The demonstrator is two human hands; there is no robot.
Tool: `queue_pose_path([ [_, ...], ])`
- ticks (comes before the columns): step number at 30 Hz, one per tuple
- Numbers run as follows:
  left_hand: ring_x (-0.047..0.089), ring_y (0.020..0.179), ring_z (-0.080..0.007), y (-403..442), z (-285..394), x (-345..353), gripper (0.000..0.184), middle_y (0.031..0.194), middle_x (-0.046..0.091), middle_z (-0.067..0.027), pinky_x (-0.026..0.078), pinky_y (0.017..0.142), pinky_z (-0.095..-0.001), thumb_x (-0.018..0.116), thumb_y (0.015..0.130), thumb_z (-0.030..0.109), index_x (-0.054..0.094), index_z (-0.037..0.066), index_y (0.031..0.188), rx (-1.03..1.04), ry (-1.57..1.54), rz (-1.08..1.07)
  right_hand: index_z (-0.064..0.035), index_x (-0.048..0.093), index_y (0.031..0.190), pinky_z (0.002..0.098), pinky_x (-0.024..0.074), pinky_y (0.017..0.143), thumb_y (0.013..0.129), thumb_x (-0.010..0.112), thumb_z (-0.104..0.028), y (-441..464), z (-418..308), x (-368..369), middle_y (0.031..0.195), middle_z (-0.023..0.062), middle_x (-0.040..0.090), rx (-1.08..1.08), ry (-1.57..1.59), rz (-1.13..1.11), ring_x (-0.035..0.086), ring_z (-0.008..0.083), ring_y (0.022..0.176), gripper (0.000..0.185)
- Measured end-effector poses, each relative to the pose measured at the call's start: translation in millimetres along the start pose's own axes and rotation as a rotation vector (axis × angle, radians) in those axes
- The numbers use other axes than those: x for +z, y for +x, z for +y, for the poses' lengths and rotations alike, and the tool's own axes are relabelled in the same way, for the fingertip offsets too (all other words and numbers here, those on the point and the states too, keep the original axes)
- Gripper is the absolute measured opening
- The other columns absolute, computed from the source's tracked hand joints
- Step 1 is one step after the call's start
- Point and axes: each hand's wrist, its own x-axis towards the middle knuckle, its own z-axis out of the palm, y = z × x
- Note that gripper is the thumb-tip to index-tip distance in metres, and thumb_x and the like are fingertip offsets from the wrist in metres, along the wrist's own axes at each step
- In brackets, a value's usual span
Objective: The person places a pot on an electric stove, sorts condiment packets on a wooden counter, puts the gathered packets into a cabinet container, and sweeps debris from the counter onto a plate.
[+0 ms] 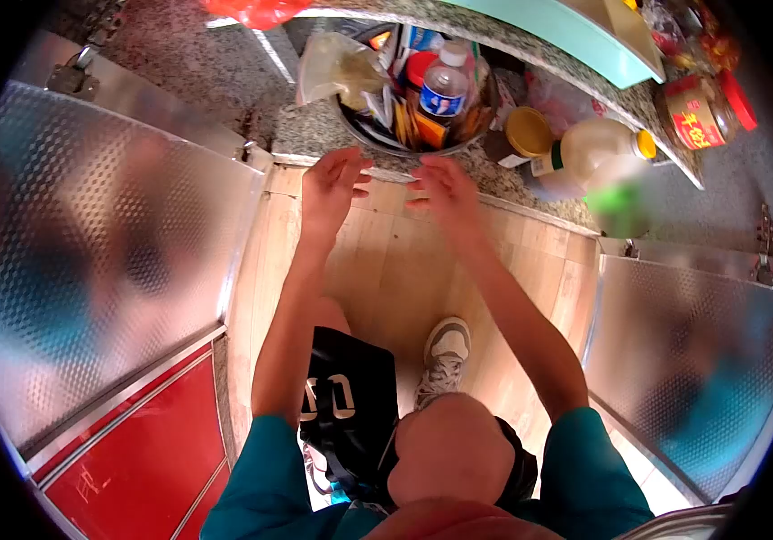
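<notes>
My left hand is raised in front of the cabinet shelf, fingers apart and slightly curled, with nothing in it. Facing it, my right hand is likewise open and empty. Just beyond both hands, a round metal basin stands on the granite shelf. It is packed with a clear bottle with a white cap and blue label, a plastic bag of something brownish, and several packets. Right of the basin lie a gold-lidded jar and a large yellow-capped jug.
Open cabinet doors with textured metal faces flank me, the left door and the right door. A red-lidded jar sits on the upper shelf at right. A red plastic bag shows at the top. Below is a wood-patterned floor.
</notes>
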Motion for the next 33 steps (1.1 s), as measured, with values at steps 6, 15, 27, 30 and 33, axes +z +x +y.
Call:
queue_pose_path([
  [6,0.061,0.099,-0.0258,14.4,-25.7,14.9,0.042,0.118,0.057,-0.0187,0.049,0.090,-0.0339,0.050,0.092,0.013,0.040,-0.011,0.126,-0.078,-0.299,-0.090,0.0038,0.055,0.108,0.0317,0.0522,0.079,0.093,0.052,-0.012,13.0,33.4,-0.9,0.102,0.0144,0.064,-0.160,-0.080,0.044,0.064,0.0201,0.092,0.021],
  [15,0.061,0.101,-0.0251,26.5,-28.7,12.9,0.040,0.110,0.061,-0.0181,0.048,0.092,-0.0354,0.049,0.090,0.011,0.044,-0.010,0.124,-0.049,-0.343,-0.135,0.0031,0.055,0.110,0.0324,0.0523,0.080,0.093,0.053,-0.010,21.9,27.6,4.7,0.104,0.0139,0.064,0.021,0.144,-0.009,0.064,0.0207,0.093,0.022],
  [27,0.062,0.088,-0.0130,-142.9,69.9,-13.9,0.026,0.103,0.066,-0.0106,0.049,0.075,-0.0248,0.054,0.092,0.010,0.056,-0.004,0.114,0.073,-0.080,0.012,0.0022,0.055,0.114,0.0298,0.0506,0.081,0.096,0.048,-0.015,-130.0,-89.9,-26.6,0.101,0.0129,0.064,0.205,-0.106,-0.143,0.063,0.0200,0.091,0.026],
  [30,0.062,0.092,-0.0149,-198.1,128.6,-23.4,0.024,0.103,0.066,-0.0110,0.048,0.081,-0.0260,0.053,0.093,0.008,0.057,-0.005,0.113,0.061,-0.033,-0.004,0.0031,0.057,0.107,0.0291,0.0514,0.078,0.096,0.048,-0.015,-181.4,-141.3,-18.2,0.093,0.0123,0.065,0.242,-0.218,-0.019,0.064,0.0184,0.085,0.023],
  [33,0.061,0.093,-0.0157,-256.8,190.3,-32.7,0.024,0.103,0.065,-0.0115,0.047,0.084,-0.0263,0.052,0.093,0.007,0.057,-0.005,0.113,-0.034,-0.062,0.004,0.0029,0.058,0.104,0.0284,0.0523,0.073,0.096,0.050,-0.015,-238.0,-186.2,-10.5,0.088,0.0118,0.066,0.324,-0.289,0.018,0.065,0.0176,0.081,0.022],
])
